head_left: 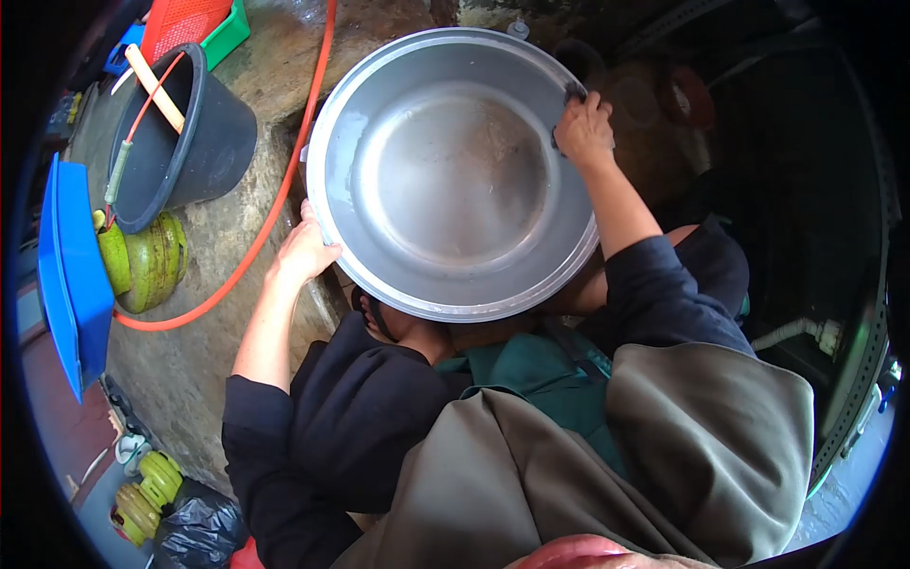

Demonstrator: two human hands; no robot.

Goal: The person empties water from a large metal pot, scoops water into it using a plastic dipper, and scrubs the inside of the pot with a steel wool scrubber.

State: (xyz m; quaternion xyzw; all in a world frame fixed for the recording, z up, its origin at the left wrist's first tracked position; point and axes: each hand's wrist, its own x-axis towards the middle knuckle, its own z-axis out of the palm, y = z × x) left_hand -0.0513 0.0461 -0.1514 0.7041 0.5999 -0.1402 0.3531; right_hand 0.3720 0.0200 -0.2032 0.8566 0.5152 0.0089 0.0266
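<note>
A large, round aluminium pot (pixel 460 284) is tilted so that its open mouth faces me, just above my knees. The inside looks wet, with brownish smudges on the bottom. My left hand (pixel 308 248) grips the outer rim at the lower left, thumb on the near side and fingers around the edge. At the upper right, my right hand (pixel 586 131) is closed over a small dark scrubbing pad (pixel 573 92) pressed to the inner wall just below the rim. Most of the pad is hidden under the fingers.
An orange hose (pixel 275 216) curves across the wet concrete floor (pixel 213 379) on the left. Beyond it are a black bucket (pixel 223 133), a green gas cylinder (pixel 156 261) and a blue plastic tub (pixel 76 275). A black plastic bag (pixel 199 531) lies lower left. Dark shelving flanks the right.
</note>
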